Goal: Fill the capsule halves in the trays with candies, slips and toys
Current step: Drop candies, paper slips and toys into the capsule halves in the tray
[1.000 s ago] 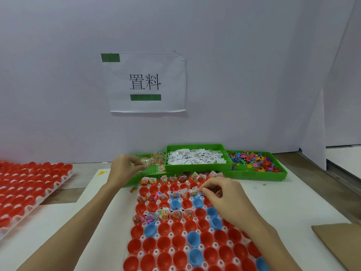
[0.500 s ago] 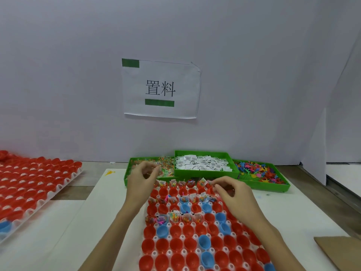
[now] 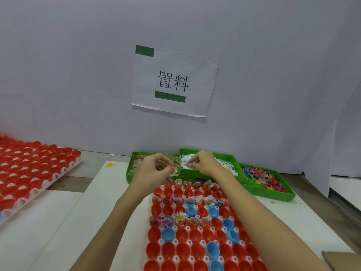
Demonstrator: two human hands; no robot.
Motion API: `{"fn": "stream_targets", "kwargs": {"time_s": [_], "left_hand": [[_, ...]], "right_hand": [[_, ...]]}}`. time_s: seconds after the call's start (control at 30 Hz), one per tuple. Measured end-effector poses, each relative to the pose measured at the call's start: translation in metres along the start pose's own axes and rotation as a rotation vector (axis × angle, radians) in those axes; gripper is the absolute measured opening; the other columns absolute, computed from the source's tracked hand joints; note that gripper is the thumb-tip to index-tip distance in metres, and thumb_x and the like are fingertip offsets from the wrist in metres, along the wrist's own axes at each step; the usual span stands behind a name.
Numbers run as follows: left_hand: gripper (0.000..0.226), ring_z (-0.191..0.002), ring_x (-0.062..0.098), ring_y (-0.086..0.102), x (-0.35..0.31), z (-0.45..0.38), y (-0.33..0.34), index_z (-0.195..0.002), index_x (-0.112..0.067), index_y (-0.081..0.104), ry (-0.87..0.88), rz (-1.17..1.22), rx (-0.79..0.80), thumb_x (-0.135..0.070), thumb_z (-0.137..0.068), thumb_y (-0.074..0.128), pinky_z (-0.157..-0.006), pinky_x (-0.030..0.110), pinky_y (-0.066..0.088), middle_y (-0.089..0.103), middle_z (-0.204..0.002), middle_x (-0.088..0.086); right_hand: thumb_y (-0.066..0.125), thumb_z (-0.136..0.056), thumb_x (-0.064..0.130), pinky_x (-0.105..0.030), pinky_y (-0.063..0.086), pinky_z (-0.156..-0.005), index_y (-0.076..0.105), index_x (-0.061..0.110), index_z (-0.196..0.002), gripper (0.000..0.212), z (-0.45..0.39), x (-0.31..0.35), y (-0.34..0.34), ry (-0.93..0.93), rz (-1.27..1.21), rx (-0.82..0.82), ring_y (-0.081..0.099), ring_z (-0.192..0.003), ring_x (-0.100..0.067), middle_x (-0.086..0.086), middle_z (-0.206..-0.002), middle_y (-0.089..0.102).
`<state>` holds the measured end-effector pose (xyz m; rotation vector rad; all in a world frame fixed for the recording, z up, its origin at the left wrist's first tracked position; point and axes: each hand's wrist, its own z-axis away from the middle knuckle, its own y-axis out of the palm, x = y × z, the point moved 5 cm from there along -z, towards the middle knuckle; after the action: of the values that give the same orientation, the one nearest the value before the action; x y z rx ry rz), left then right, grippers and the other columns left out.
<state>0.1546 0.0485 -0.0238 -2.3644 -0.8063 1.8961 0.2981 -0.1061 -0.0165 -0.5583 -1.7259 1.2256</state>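
Note:
A white tray (image 3: 162,241) of red and blue capsule halves lies in front of me; several far halves hold candy packets and slips. Behind it stand three green bins: candy packets (image 3: 134,169), white slips (image 3: 228,165), coloured toys (image 3: 261,177). My left hand (image 3: 154,173) hovers over the candy bin's near edge and pinches a clear candy packet (image 3: 172,170). My right hand (image 3: 205,163) is over the slip bin, fingers curled down and pinching a white slip (image 3: 190,164).
A second tray of red capsule halves (image 3: 29,173) lies at the left. A paper sign (image 3: 173,83) hangs on the white back wall. A brown cardboard corner (image 3: 343,261) shows at the bottom right. White sheets cover the table.
My right hand has moved from the far rows of the capsule tray up to the slip bin. My left hand has shifted right along the candy bin, holding a packet. The view has tilted.

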Motion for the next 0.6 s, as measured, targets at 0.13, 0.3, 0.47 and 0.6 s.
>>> {"fn": "stream_targets", "kwargs": {"time_s": [0.13,0.3,0.47,0.6], "left_hand": [[0.010,-0.063,0.019,0.076,-0.002,0.000,-0.008,-0.098,-0.015,0.071,-0.016,0.011,-0.005,-0.008,-0.096,0.064,-0.069,0.038,0.065,0.075,-0.086,0.004],[0.010,-0.064,0.019,0.076,-0.003,0.000,-0.011,-0.098,-0.016,0.071,-0.029,0.011,0.003,-0.010,-0.097,0.064,-0.067,0.035,0.065,0.076,-0.085,0.003],[0.010,-0.063,0.018,0.076,-0.002,0.000,-0.011,-0.097,-0.017,0.071,-0.038,-0.004,0.006,-0.010,-0.097,0.065,-0.064,0.031,0.064,0.076,-0.084,0.002],[0.009,-0.063,0.017,0.076,-0.002,0.000,-0.010,-0.098,-0.016,0.071,-0.037,-0.003,0.012,-0.010,-0.097,0.065,-0.060,0.024,0.061,0.076,-0.083,0.002]], "right_hand": [[0.079,-0.088,0.021,-0.033,0.053,-0.089,0.077,0.006,-0.104,0.021,-0.018,0.003,0.007,0.002,0.133,0.016,0.067,-0.100,-0.022,-0.012,-0.113,0.074],[0.074,-0.090,0.006,-0.031,0.056,-0.084,0.077,0.005,-0.101,0.012,-0.027,0.006,0.012,-0.049,0.254,0.018,0.071,-0.093,-0.021,-0.010,-0.105,0.076],[0.071,-0.093,0.011,-0.027,0.049,-0.072,0.075,0.003,-0.096,0.010,-0.025,0.000,0.009,-0.069,0.284,-0.018,0.070,-0.091,-0.022,-0.009,-0.099,0.075],[0.075,-0.092,0.022,-0.031,0.055,-0.082,0.076,0.000,-0.100,0.023,-0.023,0.001,0.008,-0.097,0.316,0.032,0.070,-0.092,-0.023,-0.010,-0.101,0.076]]}}
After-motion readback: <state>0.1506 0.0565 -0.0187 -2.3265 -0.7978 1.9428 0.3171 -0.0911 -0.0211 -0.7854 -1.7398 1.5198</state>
